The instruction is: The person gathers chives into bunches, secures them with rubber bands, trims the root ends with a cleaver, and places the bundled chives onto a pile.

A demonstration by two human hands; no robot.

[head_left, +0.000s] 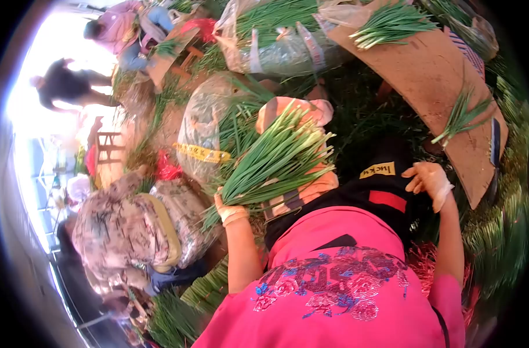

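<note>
My left hand (230, 210) is closed round the green leaf ends of a large bunch of green stalks (279, 156) with pale tips. The bunch lies over an orange and grey striped cloth (312, 191) on my lap. My right hand (430, 181), in a thin pale glove, hangs near my dark trousers with its fingers apart and nothing in it. Beyond it, a curved brown board (435, 75) bears a small bunch of stalks (464, 117) and a larger bunch (392, 26) at its upper end. A dark-handled tool (495, 142) lies at the board's edge.
A clear plastic bag (200, 119) of greens stands beyond the held bunch, with a larger bag (282, 52) behind. A person in patterned clothes (125, 232) is close on the left. Other people are at the upper left. Piled greens (502, 243) lie at the right.
</note>
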